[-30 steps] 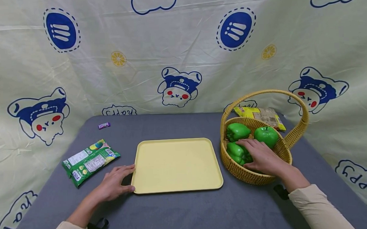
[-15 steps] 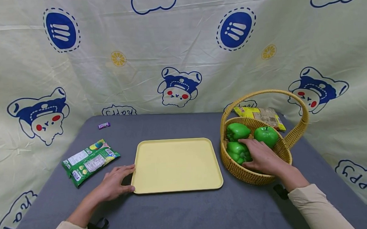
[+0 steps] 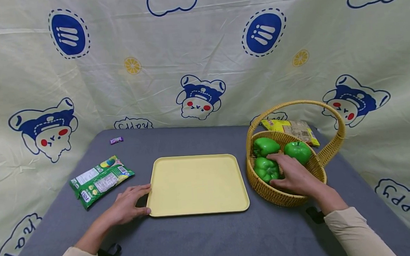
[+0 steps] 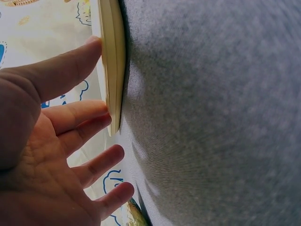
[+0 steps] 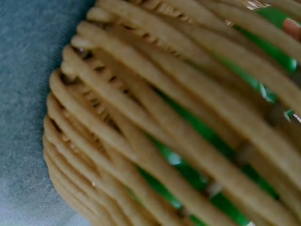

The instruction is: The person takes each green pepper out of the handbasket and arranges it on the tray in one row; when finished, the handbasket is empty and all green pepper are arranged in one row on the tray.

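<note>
A cream rectangular tray [image 3: 197,184] lies flat on the grey cloth. My left hand [image 3: 127,205] is at its left edge; in the left wrist view the thumb and two fingers of that hand [image 4: 61,136] touch the tray's rim [image 4: 113,61], the other fingers spread. Inside the wicker basket [image 3: 278,197], my right hand [image 3: 294,175] has thumb and fingers around the right side of a green pepper [image 3: 266,169]. A second green pepper [image 3: 266,146] and another green, round item [image 3: 298,152] sit behind. Woven strands of the basket [image 5: 141,113] hide most of that hand in the right wrist view.
A green snack packet [image 3: 101,181] lies left of the tray, with a small purple wrapped piece [image 3: 116,140] farther back. Behind the basket is a yellow packet [image 3: 278,125]. The basket's tall handle [image 3: 290,103] arches above its contents.
The pepper at my right hand has turned and shifted slightly upward in the head view, with the fingertips moving a little along with it. My left hand and the tray have stayed put.
</note>
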The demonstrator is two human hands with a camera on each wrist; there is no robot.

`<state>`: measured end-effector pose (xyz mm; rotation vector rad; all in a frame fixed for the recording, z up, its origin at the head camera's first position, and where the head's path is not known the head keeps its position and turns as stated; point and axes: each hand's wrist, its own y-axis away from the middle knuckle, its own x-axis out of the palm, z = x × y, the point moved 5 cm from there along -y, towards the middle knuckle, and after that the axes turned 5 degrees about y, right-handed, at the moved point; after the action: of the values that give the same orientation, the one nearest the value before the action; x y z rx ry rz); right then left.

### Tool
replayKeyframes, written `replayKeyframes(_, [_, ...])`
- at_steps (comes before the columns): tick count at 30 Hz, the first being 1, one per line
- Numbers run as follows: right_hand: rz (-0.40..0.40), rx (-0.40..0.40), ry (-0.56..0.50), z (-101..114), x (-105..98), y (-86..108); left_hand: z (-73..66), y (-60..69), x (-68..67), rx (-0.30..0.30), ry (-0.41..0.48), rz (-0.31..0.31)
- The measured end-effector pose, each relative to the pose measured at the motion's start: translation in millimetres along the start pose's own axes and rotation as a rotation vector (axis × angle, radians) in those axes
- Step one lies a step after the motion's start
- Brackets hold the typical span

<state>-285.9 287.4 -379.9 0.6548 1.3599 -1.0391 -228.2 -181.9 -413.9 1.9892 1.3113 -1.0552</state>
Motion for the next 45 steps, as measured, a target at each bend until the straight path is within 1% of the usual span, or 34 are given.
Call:
replayKeyframes(5, [-0.029, -0.001, -0.017, 0.2, -5.1, 1.6, -0.7, 0.1, -0.6, 0.004, -0.003, -0.003])
replayKeyframes(12, [-0.046, 0.017, -0.045, 0.6, -12.2, 3.3, -0.9, -0.2, -1.0, -0.001, -0.004, 0.0])
replayKeyframes(17, [-0.079, -0.011, -0.057, 2.5, -16.6, 5.3, -1.2, 0.5, -1.0, 0.002, 0.001, 0.0])
replayKeyframes(21, [-0.126, -0.043, -0.073, 5.7, -22.1, 7.1, -0.9, 0.9, -0.8, 0.007, 0.002, 0.001])
replayKeyframes(23, [-0.149, -0.052, -0.076, 7.5, -25.8, 8.1, 0.2, 0.4, -0.5, -0.001, 0.006, 0.004])
replayKeyframes(30, [-0.193, -0.058, -0.087, 16.0, -39.7, 10.4, 3.2, -1.1, 1.2, -0.012, 0.01, 0.012])
replayKeyframes(37, [-0.262, -0.088, -0.107, 27.2, -53.6, 12.1, 2.9, -0.7, 1.1, -0.018, 0.015, 0.012])
replayKeyframes(45, [-0.308, -0.115, -0.13, 43.5, -61.1, 9.7, 2.8, -0.5, 1.8, -0.021, 0.018, 0.015])
